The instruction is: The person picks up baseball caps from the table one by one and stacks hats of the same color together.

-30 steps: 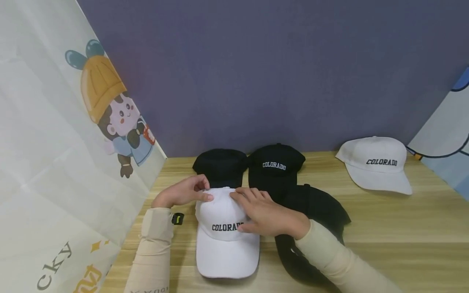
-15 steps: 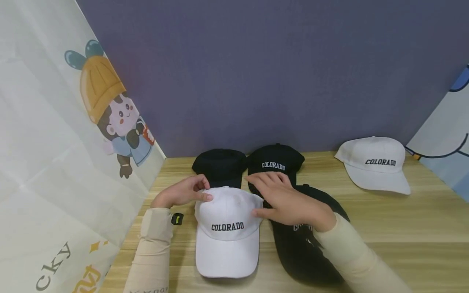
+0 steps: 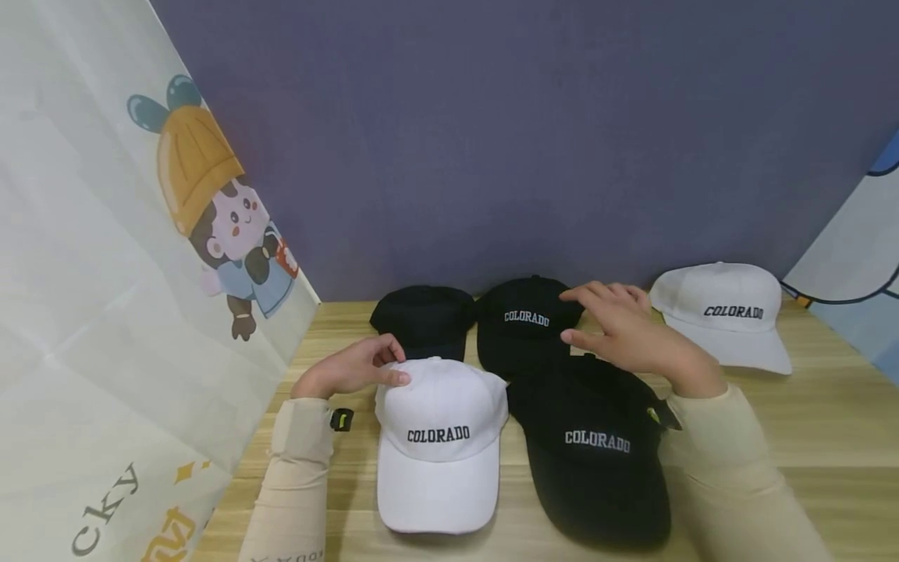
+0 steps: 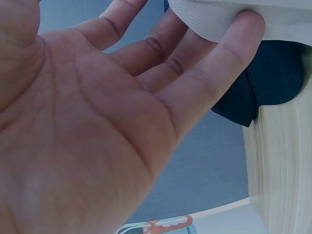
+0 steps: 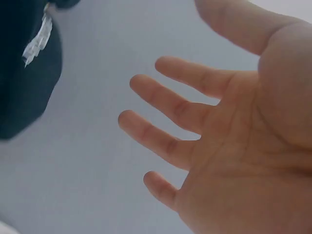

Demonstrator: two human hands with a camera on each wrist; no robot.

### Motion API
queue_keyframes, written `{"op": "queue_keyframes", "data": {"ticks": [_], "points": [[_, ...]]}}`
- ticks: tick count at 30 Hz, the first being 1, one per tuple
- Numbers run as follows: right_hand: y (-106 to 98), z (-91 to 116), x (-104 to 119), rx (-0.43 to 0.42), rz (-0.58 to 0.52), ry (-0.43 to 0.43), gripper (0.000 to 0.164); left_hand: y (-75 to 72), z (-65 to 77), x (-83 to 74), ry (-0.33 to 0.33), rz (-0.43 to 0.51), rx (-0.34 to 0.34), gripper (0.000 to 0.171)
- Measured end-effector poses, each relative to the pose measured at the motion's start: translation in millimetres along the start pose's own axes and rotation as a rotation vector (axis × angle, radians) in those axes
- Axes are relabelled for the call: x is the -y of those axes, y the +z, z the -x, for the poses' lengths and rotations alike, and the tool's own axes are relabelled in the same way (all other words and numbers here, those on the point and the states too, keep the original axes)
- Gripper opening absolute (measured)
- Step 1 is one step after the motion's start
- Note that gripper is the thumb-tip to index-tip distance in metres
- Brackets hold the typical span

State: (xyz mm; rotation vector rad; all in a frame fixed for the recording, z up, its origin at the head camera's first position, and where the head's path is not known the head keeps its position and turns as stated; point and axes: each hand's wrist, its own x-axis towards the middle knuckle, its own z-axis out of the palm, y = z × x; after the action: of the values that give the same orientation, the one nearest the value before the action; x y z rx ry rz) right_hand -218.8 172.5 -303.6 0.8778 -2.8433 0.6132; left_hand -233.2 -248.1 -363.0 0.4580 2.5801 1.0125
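front white cap partly hidden, sleeves cropped

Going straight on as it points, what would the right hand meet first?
The right hand would probably meet the rear black cloth cap with white COLORADO lettering; depth is unclear, so it might pass above.

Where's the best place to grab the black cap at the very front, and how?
I'd grip the brim of the front black baseball cap, right hand coming from the front. The brim is broad and juts out that way, while the crown sits close to the front white baseball cap and the lettered black baseball cap behind.
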Motion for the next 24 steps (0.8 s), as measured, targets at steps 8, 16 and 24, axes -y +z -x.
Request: {"op": "queue_keyframes", "data": {"ticks": [8, 16, 24], "points": [[-15, 8, -53, 0.042, -0.021, 0.151, 0.055, -1.6, 1.6, 1.0, -0.011, -0.014, -0.005, 0.035], [-26, 30, -115, 0.137, 0.065, 0.335, 0.063, -2.9, 3.3, -0.4, -0.023, -0.018, -0.021, 0.035], [-33, 60, -177, 0.187, 0.027, 0.406, 0.053, -2.9, 2.5, -0.2, -0.013, -0.017, -0.022, 0.035]]}}
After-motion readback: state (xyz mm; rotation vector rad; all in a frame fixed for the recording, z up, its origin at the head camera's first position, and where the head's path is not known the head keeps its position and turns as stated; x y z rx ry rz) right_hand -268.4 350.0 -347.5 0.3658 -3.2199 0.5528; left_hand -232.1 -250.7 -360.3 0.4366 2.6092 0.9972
